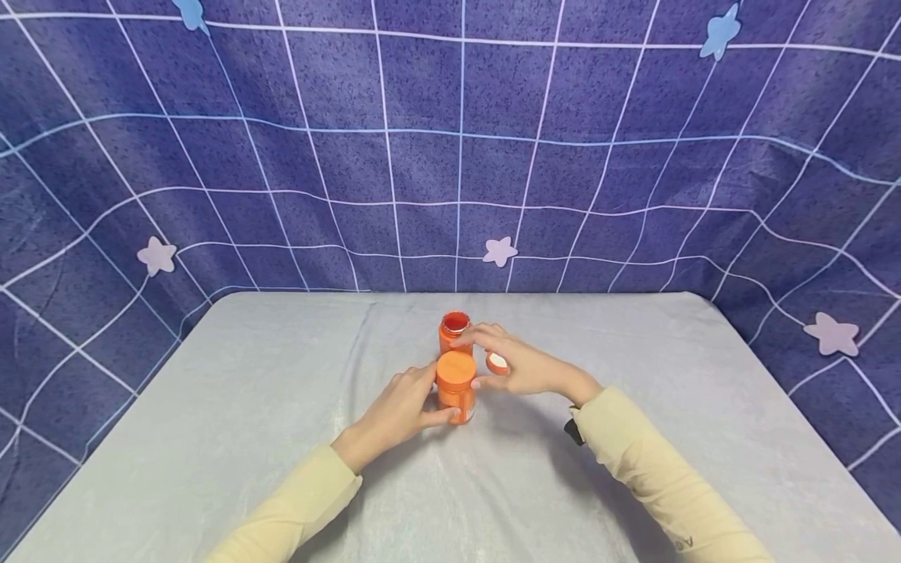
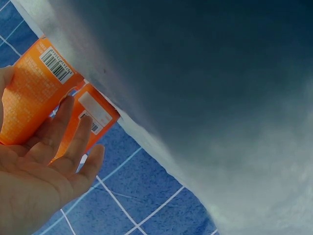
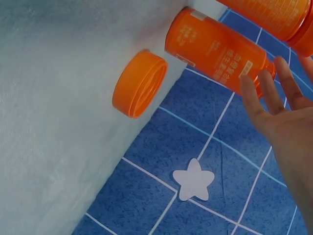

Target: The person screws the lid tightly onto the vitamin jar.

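Open bottle [image 3: 212,49] behind capped bottle [image 1: 455,381]; cap [image 3: 139,84] nearby

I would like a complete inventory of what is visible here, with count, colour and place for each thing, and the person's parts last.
Capped jar: 1, orange, in front
Open jar: 1, orange, just behind the capped one
Loose cap: 1, orange, on the table right of the jars
Table: 1, pale grey covering, under everything
Backdrop: blue-purple with pale grid lines, behind and at both sides
Blue stars: 2, high on the backdrop
Pale stars: 3, lower on it
Black item: 1, at the right wrist, partly hidden
Sleeves: 2, pale yellow, on both arms
Left hand: 1, bare, gripping the capped jar
Right hand: 1, bare, beside both jars
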The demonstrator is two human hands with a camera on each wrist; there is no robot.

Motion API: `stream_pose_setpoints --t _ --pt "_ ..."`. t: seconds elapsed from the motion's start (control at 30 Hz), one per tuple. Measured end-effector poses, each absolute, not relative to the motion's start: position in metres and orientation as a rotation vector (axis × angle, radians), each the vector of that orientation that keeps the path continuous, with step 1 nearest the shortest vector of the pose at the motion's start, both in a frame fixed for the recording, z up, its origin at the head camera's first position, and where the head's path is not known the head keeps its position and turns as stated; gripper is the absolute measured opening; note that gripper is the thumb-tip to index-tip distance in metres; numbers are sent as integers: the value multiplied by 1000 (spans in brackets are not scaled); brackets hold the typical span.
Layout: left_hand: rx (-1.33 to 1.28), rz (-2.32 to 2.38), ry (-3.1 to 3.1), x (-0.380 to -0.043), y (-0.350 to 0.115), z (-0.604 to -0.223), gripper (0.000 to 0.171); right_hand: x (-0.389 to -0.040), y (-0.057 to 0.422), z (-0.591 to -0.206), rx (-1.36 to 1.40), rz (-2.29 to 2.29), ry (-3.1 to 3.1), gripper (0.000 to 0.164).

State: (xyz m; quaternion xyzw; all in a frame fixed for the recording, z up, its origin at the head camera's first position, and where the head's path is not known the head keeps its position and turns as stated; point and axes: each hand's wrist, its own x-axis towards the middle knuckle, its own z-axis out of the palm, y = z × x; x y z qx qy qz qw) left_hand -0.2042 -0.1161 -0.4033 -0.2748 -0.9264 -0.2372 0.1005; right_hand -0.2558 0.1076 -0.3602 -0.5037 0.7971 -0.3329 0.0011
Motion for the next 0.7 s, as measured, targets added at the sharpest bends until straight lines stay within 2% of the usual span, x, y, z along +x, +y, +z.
stream_pose_setpoints --t 0.7 --pt "-816 -695 -2722 -203 -116 -403 62 -253 105 -362 -1525 -1065 2580 48"
